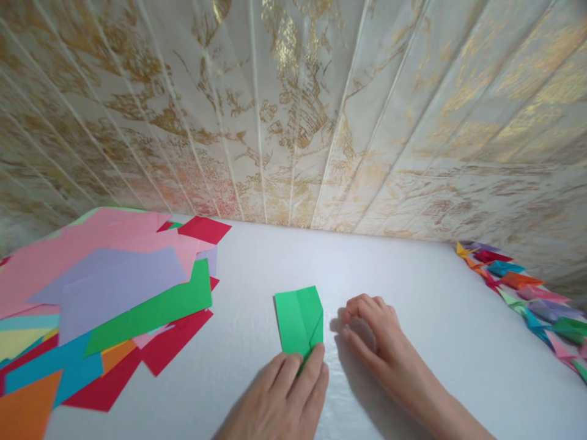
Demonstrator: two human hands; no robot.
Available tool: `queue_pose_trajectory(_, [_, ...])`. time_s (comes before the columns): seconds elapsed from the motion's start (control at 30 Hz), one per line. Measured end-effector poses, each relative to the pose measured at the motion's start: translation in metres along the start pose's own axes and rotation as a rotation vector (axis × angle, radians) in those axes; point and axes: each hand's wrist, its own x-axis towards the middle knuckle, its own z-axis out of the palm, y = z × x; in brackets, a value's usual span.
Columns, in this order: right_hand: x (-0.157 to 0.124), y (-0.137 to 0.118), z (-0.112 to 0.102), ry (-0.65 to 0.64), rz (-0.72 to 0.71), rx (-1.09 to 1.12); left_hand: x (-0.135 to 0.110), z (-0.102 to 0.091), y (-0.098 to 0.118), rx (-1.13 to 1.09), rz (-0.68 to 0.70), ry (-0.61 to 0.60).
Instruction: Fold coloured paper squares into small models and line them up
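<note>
The green paper (293, 315) lay partly folded, near the middle of the surface (358, 263), its near end under the fingers of the left hand (288, 391) (with the thumb hidden, a pinch could not be told). The right hand (376, 333), loosely curled around nothing, was apart from it. A crisp fold probably called for aligned edges and even pressure. Coloured sheets (123, 287) and folded pieces (518, 281) lay loose, in no visible container.

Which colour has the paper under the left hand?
The paper is green, seen in the head view.
</note>
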Motion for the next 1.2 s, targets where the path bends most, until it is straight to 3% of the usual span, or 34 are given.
queue_pose_trajectory(0.17, [-0.002,-0.027,0.017,-0.122,-0.028,0.105,0.000,-0.006,-0.002,-0.091,-0.018,-0.013])
queue_pose_trajectory(0.43, [-0.004,-0.028,0.008,-0.198,-0.039,0.077,0.001,-0.013,-0.006,-0.197,-0.035,-0.133])
queue_pose_trajectory(0.6, [-0.008,-0.028,0.010,-0.158,-0.033,0.118,0.006,-0.012,-0.013,-0.220,0.026,-0.161])
queue_pose_trajectory(0.87, [-0.005,-0.022,0.015,-0.071,-0.205,0.072,0.013,-0.022,-0.020,-0.373,-0.122,-0.093])
queue_pose_trajectory(1.0, [-0.007,-0.025,0.008,-0.109,-0.266,0.060,0.015,-0.018,-0.020,-0.386,-0.099,-0.059])
queue_pose_trajectory(1.2, [-0.013,-0.033,0.011,-0.157,-0.265,0.019,0.015,-0.016,-0.024,-0.318,-0.029,0.093])
